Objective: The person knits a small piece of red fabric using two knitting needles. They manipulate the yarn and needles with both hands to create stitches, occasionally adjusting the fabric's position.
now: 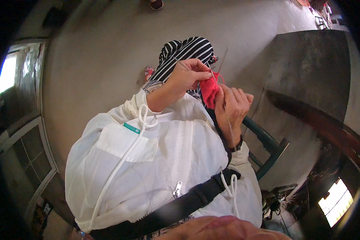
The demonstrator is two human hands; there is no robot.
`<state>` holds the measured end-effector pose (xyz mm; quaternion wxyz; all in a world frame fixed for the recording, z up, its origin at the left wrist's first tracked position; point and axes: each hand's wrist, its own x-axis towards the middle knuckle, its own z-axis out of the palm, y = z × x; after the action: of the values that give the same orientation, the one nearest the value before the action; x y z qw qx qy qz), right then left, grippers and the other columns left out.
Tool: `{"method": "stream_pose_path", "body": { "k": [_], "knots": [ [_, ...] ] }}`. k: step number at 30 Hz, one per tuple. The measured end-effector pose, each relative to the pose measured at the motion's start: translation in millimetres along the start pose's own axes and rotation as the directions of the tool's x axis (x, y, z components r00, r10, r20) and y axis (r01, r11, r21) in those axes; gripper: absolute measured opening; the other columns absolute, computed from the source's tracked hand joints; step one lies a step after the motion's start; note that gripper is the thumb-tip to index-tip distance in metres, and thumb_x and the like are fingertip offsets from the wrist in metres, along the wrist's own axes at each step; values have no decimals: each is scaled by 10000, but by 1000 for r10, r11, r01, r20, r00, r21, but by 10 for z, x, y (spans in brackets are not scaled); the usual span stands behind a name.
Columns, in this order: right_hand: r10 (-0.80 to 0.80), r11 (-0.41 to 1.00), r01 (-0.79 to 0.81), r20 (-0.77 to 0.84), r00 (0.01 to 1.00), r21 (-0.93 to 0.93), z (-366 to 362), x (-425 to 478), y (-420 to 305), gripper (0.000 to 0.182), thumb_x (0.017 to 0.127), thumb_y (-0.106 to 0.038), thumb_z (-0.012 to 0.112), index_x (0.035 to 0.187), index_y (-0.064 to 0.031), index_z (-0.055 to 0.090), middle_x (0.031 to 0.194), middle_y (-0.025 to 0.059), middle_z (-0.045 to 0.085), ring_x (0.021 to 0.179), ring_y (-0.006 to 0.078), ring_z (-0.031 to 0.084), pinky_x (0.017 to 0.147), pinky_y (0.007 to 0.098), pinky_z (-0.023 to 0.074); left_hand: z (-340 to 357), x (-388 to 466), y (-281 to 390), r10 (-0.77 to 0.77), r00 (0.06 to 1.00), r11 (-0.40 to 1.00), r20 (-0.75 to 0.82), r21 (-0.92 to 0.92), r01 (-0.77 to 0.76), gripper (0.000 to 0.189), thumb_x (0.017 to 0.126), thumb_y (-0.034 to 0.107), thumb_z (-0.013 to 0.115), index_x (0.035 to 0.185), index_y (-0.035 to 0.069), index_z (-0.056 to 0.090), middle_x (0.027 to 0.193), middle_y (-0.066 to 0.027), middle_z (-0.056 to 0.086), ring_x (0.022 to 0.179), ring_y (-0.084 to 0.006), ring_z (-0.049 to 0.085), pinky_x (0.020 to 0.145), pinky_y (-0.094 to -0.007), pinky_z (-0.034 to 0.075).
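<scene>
A small piece of red knitting [209, 91] is held between my two hands, above my lap. My left hand [189, 73] pinches its upper edge between thumb and fingers, and one thin knitting needle [181, 63] sticks out past the back of that hand. My right hand [234, 100] grips the knitting's right side, fingers curled. Another needle [224, 57] points up and away from the work. A short needle length [213, 77] crosses the red fabric between the hands. A loop of red yarn [223, 78] stands out at the right edge. My fingers hide some stitches.
Black-and-white striped trousers [184, 54] cover my legs beneath the work. A dark green chair frame [262, 136] is close to my right arm, with a dark red wooden rail [315, 117] beyond. Someone's shoe [156, 4] rests on the concrete floor [108, 54] ahead.
</scene>
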<state>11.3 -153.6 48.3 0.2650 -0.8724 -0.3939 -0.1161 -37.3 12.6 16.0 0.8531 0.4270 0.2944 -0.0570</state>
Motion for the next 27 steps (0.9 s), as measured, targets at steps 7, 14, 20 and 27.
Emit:
{"method": "stream_pose_path", "body": {
  "k": [7, 14, 20, 27],
  "knots": [
    [164, 937, -241, 289, 943, 254, -203, 150, 110, 510, 744, -463, 718, 1058, -75, 613, 592, 21, 496, 548, 138, 471, 630, 316, 323, 132, -196, 13, 196, 971, 959, 140, 179, -220, 61, 852, 68, 647, 906, 42, 637, 826, -15, 640, 719, -56, 588, 612, -184, 480],
    [124, 710, -299, 305, 944, 638, 79, 166, 236, 529, 706, -366, 753, 1119, -76, 595, 634, 11, 435, 562, 117, 403, 599, 280, 328, 139, -229, 20, 212, 951, 934, 224, 239, -265, 80, 848, 64, 627, 917, 33, 654, 798, 10, 618, 689, -27, 544, 574, -161, 426],
    [161, 911, -202, 141, 977, 360, -122, -26, 204, 195, 757, -210, 727, 909, -91, 704, 591, 0, 541, 534, 121, 450, 648, 316, 296, 52, -168, 51, 252, 965, 936, 71, 234, -262, 90, 813, 79, 687, 895, 42, 678, 658, 25, 597, 580, -16, 498, 493, -158, 348],
    [68, 985, -54, -78, 995, 166, -127, -53, 36, 74, 758, -134, 719, 744, -77, 674, 619, 36, 611, 497, 169, 482, 626, 307, 312, 110, -118, -65, 410, 910, 900, 56, 140, -414, 99, 804, 35, 689, 902, 19, 692, 743, -22, 664, 613, -33, 562, 547, -169, 430]
  ]
}}
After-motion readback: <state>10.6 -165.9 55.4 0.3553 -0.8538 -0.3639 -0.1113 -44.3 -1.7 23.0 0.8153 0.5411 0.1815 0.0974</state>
